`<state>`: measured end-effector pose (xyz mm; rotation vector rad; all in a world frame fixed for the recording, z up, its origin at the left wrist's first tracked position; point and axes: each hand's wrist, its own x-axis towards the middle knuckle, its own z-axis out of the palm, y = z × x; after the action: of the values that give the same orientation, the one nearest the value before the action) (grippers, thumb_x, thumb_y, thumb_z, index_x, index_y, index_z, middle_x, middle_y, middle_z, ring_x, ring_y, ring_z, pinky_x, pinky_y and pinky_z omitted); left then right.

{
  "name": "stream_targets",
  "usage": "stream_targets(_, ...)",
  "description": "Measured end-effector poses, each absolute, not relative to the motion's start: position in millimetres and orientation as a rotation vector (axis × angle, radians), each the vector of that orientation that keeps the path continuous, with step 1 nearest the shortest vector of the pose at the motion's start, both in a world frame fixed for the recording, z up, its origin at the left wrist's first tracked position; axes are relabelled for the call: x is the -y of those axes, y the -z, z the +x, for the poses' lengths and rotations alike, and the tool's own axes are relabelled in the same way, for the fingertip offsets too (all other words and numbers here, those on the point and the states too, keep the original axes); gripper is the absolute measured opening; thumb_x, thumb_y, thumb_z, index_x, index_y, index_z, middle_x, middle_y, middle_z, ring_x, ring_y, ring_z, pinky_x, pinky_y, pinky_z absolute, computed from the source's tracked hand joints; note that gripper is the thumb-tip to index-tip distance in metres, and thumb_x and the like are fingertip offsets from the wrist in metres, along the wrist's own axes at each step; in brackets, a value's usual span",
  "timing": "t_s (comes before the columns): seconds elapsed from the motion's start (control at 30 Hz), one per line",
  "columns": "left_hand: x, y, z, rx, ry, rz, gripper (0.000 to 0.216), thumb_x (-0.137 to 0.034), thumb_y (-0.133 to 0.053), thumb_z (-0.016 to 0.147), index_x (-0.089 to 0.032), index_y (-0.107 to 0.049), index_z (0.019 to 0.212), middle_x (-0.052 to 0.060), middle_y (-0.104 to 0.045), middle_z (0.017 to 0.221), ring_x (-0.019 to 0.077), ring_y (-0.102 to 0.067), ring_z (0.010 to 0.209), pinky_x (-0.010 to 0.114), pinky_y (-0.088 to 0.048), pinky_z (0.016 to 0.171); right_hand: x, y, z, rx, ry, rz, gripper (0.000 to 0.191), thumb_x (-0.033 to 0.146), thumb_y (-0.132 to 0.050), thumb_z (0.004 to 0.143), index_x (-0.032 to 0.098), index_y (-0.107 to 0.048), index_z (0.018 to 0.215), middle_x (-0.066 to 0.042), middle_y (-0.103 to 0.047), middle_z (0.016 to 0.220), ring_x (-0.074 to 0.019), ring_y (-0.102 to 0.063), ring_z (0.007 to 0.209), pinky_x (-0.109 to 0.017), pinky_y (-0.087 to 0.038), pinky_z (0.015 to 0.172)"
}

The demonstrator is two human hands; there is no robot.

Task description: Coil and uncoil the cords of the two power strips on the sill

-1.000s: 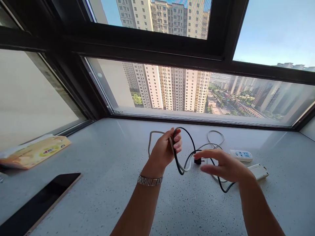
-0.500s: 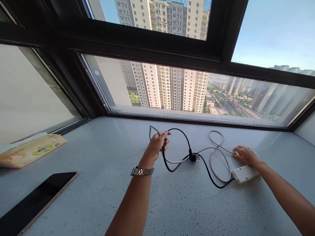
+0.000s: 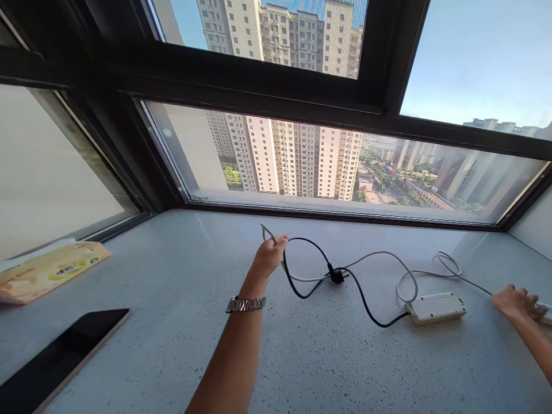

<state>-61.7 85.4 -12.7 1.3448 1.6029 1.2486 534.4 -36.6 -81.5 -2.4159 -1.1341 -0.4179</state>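
My left hand [image 3: 268, 256] is closed around a white cable [image 3: 375, 256] and a black cable [image 3: 361, 296], holding them a little above the speckled sill [image 3: 328, 362]. The black cable's plug [image 3: 335, 276] lies on the sill to the right of that hand. It runs on to a white adapter box [image 3: 435, 307]. Far right, my right hand [image 3: 517, 303] rests over the white power strip [image 3: 547, 313], which is mostly hidden at the frame edge. The white cable stretches from that strip towards my left hand.
A dark phone [image 3: 60, 362] lies face up at the lower left, with a yellow tissue pack [image 3: 47, 270] behind it. A black-framed window [image 3: 276, 86] borders the sill at the back, and a wall [image 3: 532, 224] closes the right end.
My right hand has pulled the power strip to the far right, drawing the white cable out and straightening its loops. The left hand keeps its hold on the cables.
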Motion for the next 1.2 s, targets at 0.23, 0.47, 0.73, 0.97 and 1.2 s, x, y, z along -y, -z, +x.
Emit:
stream_targets(0.23,-85,15,-59,-1.647,-1.16,1.469,0.021,-0.032,-0.051,0.076,-0.019,-0.067,0.081,0.012,-0.071,0.106,0.0289,-0.059,0.114,0.031,-0.044,0.09,10,76,416,1.612,0.255,-2.055,0.04,0.042,-0.039,0.084,0.016,-0.066,0.1,-0.019,-0.063,0.116,-0.0351,-0.054,0.113,-0.048,-0.045,0.09)
stream_targets(0.47,-76,7,-53,-1.691,-1.089,1.53,0.021,-0.033,-0.051,0.076,-0.019,-0.065,0.07,0.009,-0.069,0.078,0.0273,-0.063,0.086,0.028,-0.043,0.063,10,51,284,1.998,0.293,-1.71,0.051,0.063,-0.037,0.091,0.019,-0.059,0.078,-0.008,-0.063,0.081,-0.0212,-0.058,0.074,-0.03,-0.042,0.061)
stream_targets(0.73,-72,5,-45,-1.657,-1.098,1.537,0.021,-0.033,-0.051,0.075,-0.018,-0.063,0.072,0.003,-0.062,0.063,0.0194,-0.058,0.063,0.026,-0.039,0.056,30,54,222,1.939,0.598,-1.558,0.045,0.054,-0.045,0.091,0.018,-0.059,0.114,-0.016,-0.059,0.119,-0.0315,-0.05,0.111,-0.044,-0.035,0.089)
stream_targets(0.97,-71,4,-43,-1.653,-1.129,1.576,0.019,-0.034,-0.05,0.075,-0.018,-0.062,0.075,0.0,-0.055,0.058,0.017,-0.052,0.057,0.026,-0.036,0.054,6,37,213,2.112,-0.245,-1.94,0.029,0.034,-0.056,0.083,0.02,-0.056,0.058,-0.003,-0.058,0.056,-0.0157,-0.047,0.051,-0.027,-0.027,0.049)
stream_targets(1.2,-75,15,-46,-1.75,-1.171,1.57,0.025,-0.037,-0.05,0.077,-0.018,-0.057,0.092,-0.005,-0.043,0.055,0.015,-0.043,0.049,0.026,-0.031,0.048,-13,34,236,1.315,-0.725,-1.384,0.036,0.053,-0.052,0.075,0.019,-0.056,0.064,0.009,-0.027,0.044,-0.008,-0.023,0.039,-0.024,-0.018,0.04)
